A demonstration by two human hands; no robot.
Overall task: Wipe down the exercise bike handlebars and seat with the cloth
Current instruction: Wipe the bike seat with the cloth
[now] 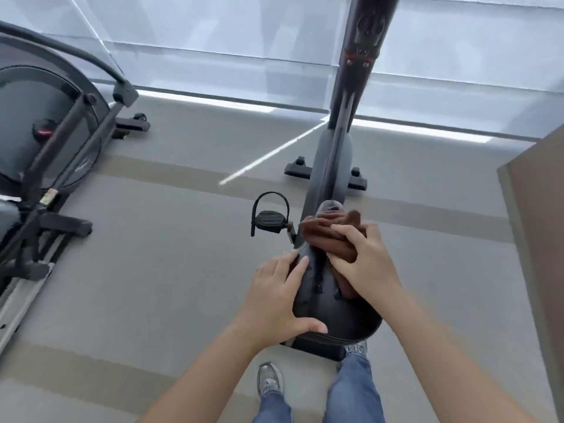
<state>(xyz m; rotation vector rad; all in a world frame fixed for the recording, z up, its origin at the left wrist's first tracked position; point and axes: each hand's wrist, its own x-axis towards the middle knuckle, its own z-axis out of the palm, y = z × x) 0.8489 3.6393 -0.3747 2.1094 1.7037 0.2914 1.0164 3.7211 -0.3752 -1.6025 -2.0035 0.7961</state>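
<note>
The black bike seat [329, 303] sits just below me, its narrow nose pointing away. A brown cloth [328, 236] lies bunched over the nose and right side of the seat. My right hand [363, 257] presses down on the cloth, fingers closed over it. My left hand [280, 294] grips the seat's left edge, thumb hooked under the rear rim. The bike's dark column [357, 74] rises ahead toward the top of the view; the handlebars are out of sight.
A black pedal with a strap [270, 219] sticks out left of the bike. Its front foot bar [297, 169] rests on the grey carpet. Another exercise machine [45, 141] stands at far left. A brown wall panel [537, 227] is close on the right. My legs and a shoe [270, 381] are below.
</note>
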